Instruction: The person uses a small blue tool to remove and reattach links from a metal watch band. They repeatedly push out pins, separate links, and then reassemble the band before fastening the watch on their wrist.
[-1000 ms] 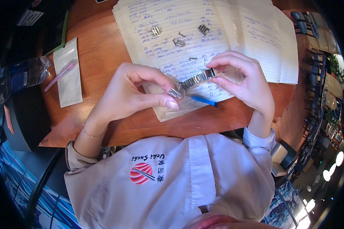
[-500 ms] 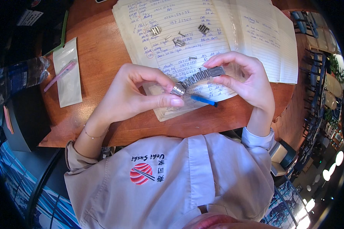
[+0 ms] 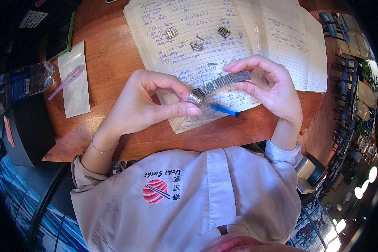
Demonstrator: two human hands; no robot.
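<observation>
Your left hand (image 3: 143,96) pinched the shiny, rounded end of a metal-link watch band (image 3: 216,85) between thumb and forefinger, while your right hand (image 3: 279,90) pinched its flat grey clasp. The ridged band arched between both hands, above the ruled paper notebook (image 3: 292,63). A slim blue-handled tool (image 3: 224,110) lay just below it, near the notebook's lower edge. Small ribbed link pieces (image 3: 171,33) sat farther up the page. Smooth wooden tabletop (image 3: 109,54) stretched from your left forearm to the flat white pouch (image 3: 75,101).
</observation>
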